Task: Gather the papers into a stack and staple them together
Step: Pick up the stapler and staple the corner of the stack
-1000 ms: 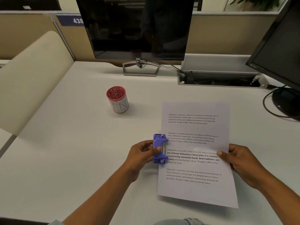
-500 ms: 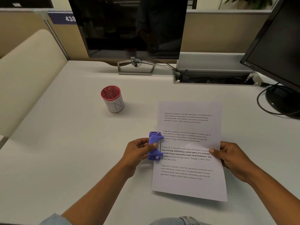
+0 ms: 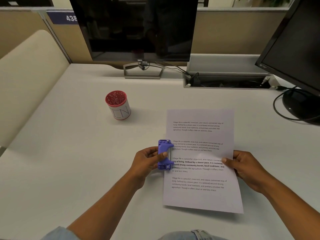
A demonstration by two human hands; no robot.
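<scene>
A stack of white printed papers (image 3: 200, 196) lies on the pale desk (image 3: 69, 153), lifted a little at its near edge. My right hand (image 3: 245, 168) pinches the stack's right edge, thumb on top. My left hand (image 3: 147, 163) grips a small purple stapler (image 3: 164, 154) set against the middle of the stack's left edge, thumb pressing on its top. The stapler's jaw overlaps the paper edge; whether a staple is in the paper is hidden.
A red-rimmed cup (image 3: 118, 104) marked with letters stands to the left behind the papers. A dark monitor (image 3: 138, 28) on a stand fills the back, a second monitor (image 3: 297, 49) with cables stands at right, and an open cable tray (image 3: 226, 80) lies between them.
The hands, stapler and papers keep the same grip and layout. The whole scene shifts slightly in view as the head moves.
</scene>
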